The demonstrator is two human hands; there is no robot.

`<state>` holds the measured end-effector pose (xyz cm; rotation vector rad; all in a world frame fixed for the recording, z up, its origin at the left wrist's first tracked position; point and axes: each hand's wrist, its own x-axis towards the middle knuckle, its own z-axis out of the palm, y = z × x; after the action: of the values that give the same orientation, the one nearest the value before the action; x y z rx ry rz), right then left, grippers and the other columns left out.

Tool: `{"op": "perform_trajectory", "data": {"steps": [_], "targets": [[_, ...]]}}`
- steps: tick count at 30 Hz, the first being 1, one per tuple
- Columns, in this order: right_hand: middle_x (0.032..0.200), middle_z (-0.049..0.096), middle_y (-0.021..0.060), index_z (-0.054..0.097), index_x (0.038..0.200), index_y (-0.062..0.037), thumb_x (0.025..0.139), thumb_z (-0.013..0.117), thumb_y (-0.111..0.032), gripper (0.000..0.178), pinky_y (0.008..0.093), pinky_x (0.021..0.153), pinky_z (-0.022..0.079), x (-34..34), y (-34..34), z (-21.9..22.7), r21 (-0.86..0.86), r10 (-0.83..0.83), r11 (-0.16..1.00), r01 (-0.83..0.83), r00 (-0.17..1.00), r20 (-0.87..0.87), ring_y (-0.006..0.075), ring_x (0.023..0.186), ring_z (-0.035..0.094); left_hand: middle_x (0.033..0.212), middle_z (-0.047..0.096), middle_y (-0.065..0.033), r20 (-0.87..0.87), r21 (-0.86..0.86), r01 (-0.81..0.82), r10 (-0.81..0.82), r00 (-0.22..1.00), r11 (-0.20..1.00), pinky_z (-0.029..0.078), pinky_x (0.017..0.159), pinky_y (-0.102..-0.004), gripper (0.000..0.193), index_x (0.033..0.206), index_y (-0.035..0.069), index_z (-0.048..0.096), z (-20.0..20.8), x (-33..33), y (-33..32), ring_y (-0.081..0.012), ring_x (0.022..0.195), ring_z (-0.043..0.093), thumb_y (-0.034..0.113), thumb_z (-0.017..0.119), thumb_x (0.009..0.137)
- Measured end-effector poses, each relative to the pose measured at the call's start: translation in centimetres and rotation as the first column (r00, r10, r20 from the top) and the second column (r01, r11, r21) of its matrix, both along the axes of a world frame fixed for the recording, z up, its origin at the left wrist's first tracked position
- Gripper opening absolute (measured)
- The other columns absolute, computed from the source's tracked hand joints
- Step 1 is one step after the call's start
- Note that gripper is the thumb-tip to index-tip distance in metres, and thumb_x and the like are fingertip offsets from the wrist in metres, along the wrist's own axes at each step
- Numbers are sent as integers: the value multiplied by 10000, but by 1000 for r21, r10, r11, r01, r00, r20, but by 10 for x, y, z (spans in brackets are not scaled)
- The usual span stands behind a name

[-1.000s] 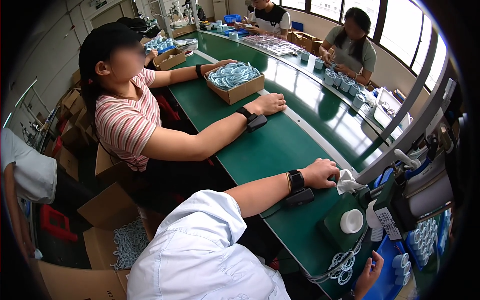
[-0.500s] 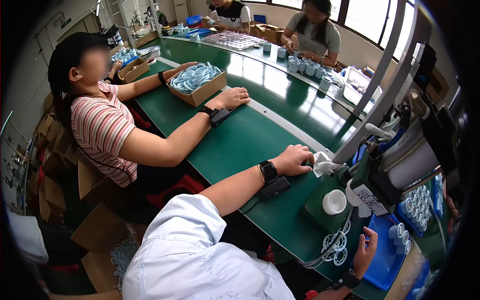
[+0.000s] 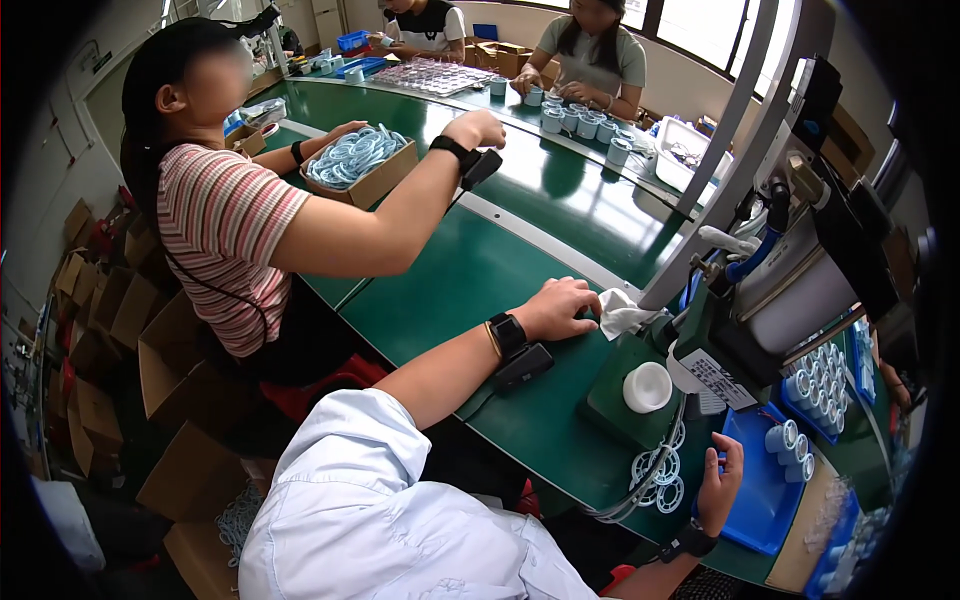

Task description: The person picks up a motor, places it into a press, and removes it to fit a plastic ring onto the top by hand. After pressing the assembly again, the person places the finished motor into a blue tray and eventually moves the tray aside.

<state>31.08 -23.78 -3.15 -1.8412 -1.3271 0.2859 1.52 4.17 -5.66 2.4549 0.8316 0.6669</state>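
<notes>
Loosely, the left hand point(image 3: 560, 309) (beside white cloth point(image 3: 620, 313)) and the right hand point(image 3: 719, 480) curl half-open.

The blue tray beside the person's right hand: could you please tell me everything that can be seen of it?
The blue tray is shallow, with low raised sides, and looks like smooth plastic. It appears to lie flat on the green table. A few pale blue round pieces sit together toward its far right side. The person's right hand, fingers loosely curved, is at its left edge and hides part of it; whether they touch cannot be told.
</notes>
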Motion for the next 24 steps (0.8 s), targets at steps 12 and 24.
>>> {"op": "perform_trajectory", "data": {"steps": [12,24], "targets": [[1077,613,90,630,1095,-22,903,599,-106,212,282,807,451,-2,4,10,69,47,996,-52,996,72,205,964,586,888,615,-96,93,84,62,-70,993,995,513,754,-395,199,949,124,681,-6,3,8,-276,848,617,233,724,787],[1247,564,171,590,1198,-37,838,602,-60,362,363,971,434,13,-2,-17,72,-131,991,112,916,379,308,1125,556,849,598,-93,164,-33,108,-101,981,994,499,684,-342,205,958,49,658,-14,4,13,-241,734,596,166,722,802]]}}
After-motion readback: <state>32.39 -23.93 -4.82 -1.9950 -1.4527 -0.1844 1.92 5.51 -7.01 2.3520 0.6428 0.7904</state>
